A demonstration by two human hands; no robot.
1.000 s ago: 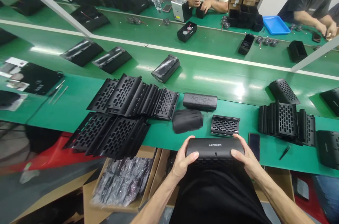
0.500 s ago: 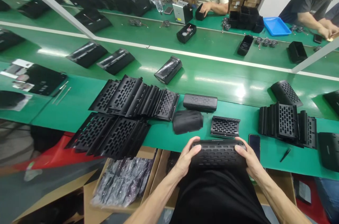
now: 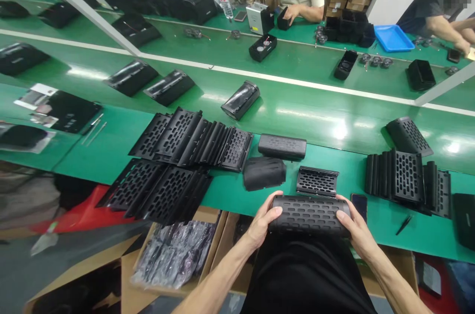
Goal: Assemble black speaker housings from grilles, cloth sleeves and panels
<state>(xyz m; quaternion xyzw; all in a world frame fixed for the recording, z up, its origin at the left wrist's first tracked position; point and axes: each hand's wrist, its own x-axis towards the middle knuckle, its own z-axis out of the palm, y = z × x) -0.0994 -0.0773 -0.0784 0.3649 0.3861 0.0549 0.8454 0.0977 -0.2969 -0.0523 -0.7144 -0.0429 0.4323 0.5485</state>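
A black rounded housing with a slotted face (image 3: 309, 216) is held level over my lap, at the table's near edge. My left hand (image 3: 265, 219) grips its left end, thumb on the slotted face. Around its right end is my right hand (image 3: 352, 220), the thumb also on the front. Just beyond it lies a slotted black panel (image 3: 317, 181). Farther left are a smooth dark curved sheet (image 3: 264, 173) and another black housing (image 3: 282, 146). A dark phone (image 3: 358, 205) lies beside my right hand.
Stacks of slotted panels stand left (image 3: 178, 138) and right (image 3: 406, 175). Black tweezers (image 3: 403, 225) lie at the right. Below the table is a carton of plastic-wrapped parts (image 3: 174, 254). Black housings (image 3: 241, 100) sit on the green belt; people work across it.
Between my hands the housing has tilted, so its slotted face shows more fully. The whole view has shifted slightly, and both hands keep their hold.
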